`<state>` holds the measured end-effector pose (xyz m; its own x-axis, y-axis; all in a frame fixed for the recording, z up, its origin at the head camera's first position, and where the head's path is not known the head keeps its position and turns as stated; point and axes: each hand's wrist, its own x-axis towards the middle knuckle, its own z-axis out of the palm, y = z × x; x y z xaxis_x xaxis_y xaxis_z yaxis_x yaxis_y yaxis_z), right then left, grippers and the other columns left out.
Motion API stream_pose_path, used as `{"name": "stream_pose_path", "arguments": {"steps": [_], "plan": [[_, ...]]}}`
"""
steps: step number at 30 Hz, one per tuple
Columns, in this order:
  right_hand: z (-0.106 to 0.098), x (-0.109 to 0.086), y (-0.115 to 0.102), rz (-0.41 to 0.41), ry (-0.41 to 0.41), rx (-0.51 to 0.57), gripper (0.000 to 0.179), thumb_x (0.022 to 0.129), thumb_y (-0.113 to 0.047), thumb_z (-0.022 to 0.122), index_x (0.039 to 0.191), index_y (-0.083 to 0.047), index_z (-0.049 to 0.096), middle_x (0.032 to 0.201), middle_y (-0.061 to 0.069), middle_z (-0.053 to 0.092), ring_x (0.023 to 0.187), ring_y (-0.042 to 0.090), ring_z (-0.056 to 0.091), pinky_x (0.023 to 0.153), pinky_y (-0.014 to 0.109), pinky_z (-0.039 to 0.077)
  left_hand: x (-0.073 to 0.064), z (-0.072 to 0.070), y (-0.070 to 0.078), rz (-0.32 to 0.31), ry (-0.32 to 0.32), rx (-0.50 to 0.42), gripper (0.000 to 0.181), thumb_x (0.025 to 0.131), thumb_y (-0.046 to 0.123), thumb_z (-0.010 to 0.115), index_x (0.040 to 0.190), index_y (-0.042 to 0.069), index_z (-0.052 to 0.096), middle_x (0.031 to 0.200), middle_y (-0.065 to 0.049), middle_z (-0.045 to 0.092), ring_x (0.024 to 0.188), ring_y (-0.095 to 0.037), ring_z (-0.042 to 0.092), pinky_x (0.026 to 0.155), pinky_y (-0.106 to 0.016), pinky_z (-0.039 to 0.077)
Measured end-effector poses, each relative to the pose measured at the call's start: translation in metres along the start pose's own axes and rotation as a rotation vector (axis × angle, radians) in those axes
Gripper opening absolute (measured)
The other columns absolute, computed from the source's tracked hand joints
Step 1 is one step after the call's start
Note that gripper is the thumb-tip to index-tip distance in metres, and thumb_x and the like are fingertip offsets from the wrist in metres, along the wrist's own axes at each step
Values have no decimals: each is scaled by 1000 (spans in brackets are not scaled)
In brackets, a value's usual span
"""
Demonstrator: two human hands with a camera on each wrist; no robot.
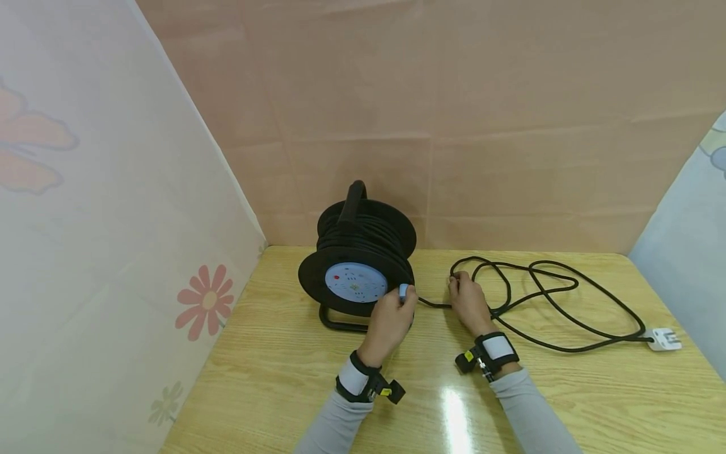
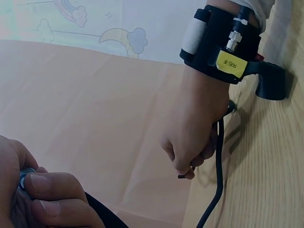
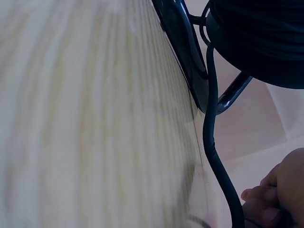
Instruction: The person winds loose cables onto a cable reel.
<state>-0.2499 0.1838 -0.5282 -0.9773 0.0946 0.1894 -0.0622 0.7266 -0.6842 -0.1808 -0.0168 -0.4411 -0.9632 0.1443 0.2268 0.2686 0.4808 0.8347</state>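
Note:
A black cable reel point(image 1: 314, 277) with a pale blue socket panel point(image 1: 354, 284) stands upright on its tube frame point(image 1: 346, 326). My left hand point(image 1: 390, 325) grips the small blue crank knob point(image 1: 403, 291) at the reel's right edge, fingers curled round it in the left wrist view. To the right, my right hand point(image 1: 469, 304) holds the black cable point(image 2: 219, 166) low over the table, its fingers bent round it. From there the cable runs left to the drum point(image 3: 266, 42), where many turns are wound.
Loose cable loops point(image 1: 573, 315) spread over the wooden table point(image 1: 272, 391) on the right, ending in a white plug point(image 1: 663, 339). A tan sheet point(image 1: 510, 126) hangs behind the table, with patterned sheets point(image 1: 113, 189) at both sides. The reel's carrying handle point(image 1: 353, 205) rises above the drum.

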Motion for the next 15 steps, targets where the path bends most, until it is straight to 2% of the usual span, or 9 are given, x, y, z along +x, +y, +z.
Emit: {"name": "stream_pose_path", "arguments": {"steps": [7,15], "plan": [[-1,-1,-1,-1,38,-14,38,104,-23,43,122,8,54,79,16,63,50,18,49,43,31,38,-1,2,-2,-27,-17,33,46,102,37,40,61,17,42,50,5,39,42,-12,37,42,-24,30],[0,-1,1,17,45,1,38,104,-25,43,122,5,54,79,14,63,50,17,49,43,32,38,-4,6,-12,-26,-39,28,48,103,41,39,62,16,38,50,5,33,40,-10,29,40,-23,24]]}}
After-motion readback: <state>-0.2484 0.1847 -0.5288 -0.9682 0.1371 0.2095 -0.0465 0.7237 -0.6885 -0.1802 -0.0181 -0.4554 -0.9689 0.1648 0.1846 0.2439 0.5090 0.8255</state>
